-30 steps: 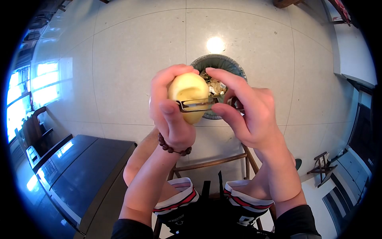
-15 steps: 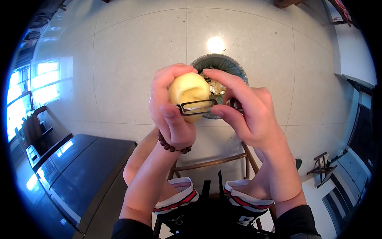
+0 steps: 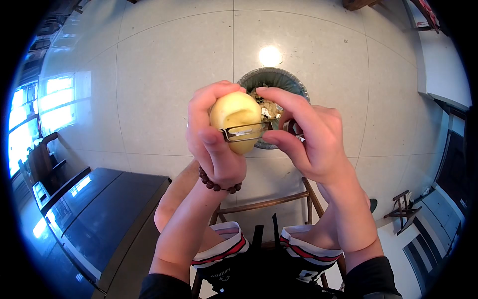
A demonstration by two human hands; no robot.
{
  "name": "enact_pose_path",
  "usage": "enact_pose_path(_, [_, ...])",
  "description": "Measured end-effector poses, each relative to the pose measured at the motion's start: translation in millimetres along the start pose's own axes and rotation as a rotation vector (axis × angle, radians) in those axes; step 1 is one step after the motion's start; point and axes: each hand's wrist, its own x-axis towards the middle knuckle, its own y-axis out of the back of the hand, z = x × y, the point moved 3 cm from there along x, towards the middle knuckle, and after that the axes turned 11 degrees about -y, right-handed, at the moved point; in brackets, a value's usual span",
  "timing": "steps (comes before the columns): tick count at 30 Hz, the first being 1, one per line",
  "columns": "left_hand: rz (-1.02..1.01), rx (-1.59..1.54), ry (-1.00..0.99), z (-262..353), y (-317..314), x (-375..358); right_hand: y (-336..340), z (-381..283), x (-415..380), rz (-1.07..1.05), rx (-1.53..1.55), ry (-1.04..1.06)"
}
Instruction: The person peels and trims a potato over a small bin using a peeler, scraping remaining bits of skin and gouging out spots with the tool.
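Observation:
My left hand (image 3: 211, 137) is wrapped round a large, smooth, pale yellow peeled potato (image 3: 234, 108), which has a deep crease in its side. A vegetable peeler (image 3: 249, 132) with a thin metal frame lies across the lower part of the potato, its blade against the surface. My right hand (image 3: 313, 134) grips the peeler at its right end; the fingers hide most of its handle. The right forefinger reaches over toward the potato's upper right. A bracelet of brown beads (image 3: 216, 187) circles my left wrist.
Below and behind my hands stands a round bin (image 3: 279, 74) with a dark liner and scraps inside. A wooden stool's rail (image 3: 264, 202) crosses between my legs. A dark glossy table (image 3: 104, 214) is at lower left, a small folding stool (image 3: 402, 212) at right.
The peeler has shifted very slightly up and left across the potato. Both hands keep nearly the same place and hold.

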Motion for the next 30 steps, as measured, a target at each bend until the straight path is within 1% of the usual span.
enact_pose_path(2, [-0.001,0.002,-0.006,1.5,-0.8,0.0,0.4,0.1,0.0,0.003,-0.016,0.006])
enact_pose_path(4, [0.018,-0.009,0.000,1.9,-2.1,-0.9,-0.3,1.4,0.7,0.054,-0.024,0.075])
enact_pose_path(5, [0.019,-0.009,0.000,4.1,-2.7,-0.3,-0.6,1.5,1.2,0.054,-0.025,0.076])
enact_pose_path(7, [0.016,0.030,0.070,7.8,-3.4,1.5,-0.7,1.0,2.0,0.076,-0.034,0.092])
enact_pose_path(8, [0.016,0.030,0.070,7.5,-3.6,1.7,-1.5,1.3,2.7,0.076,-0.034,0.093])
enact_pose_path(10, [0.024,-0.079,0.120,5.0,-4.7,0.4,-2.2,2.0,3.0,0.089,-0.036,0.098])
enact_pose_path(13, [0.035,-0.147,0.144,2.2,-5.9,-2.3,-2.0,1.9,3.9,0.095,-0.038,0.100])
enact_pose_path(17, [0.023,-0.144,0.156,1.4,-7.1,-1.6,-1.8,1.5,4.4,0.098,-0.033,0.079])
enact_pose_path(20, [0.040,-0.235,0.185,-3.4,-8.4,-3.4,-2.7,2.9,4.4,0.106,-0.052,0.085])
enact_pose_path(23, [0.040,-0.256,0.197,-4.3,-9.6,-3.8,-2.1,3.4,4.3,0.132,-0.068,0.112])
enact_pose_path(25, [0.036,-0.273,0.211,-6.2,-9.8,-4.4,-2.0,3.0,4.4,0.187,-0.090,0.162])
enact_pose_path(29, [0.037,-0.310,0.249,-7.7,-11.6,-4.3,-0.9,1.4,4.2,0.197,-0.075,0.151])
enact_pose_path(30, [0.062,-0.392,0.316,-9.1,-13.4,-5.2,1.5,0.1,2.6,0.158,-0.033,0.053])
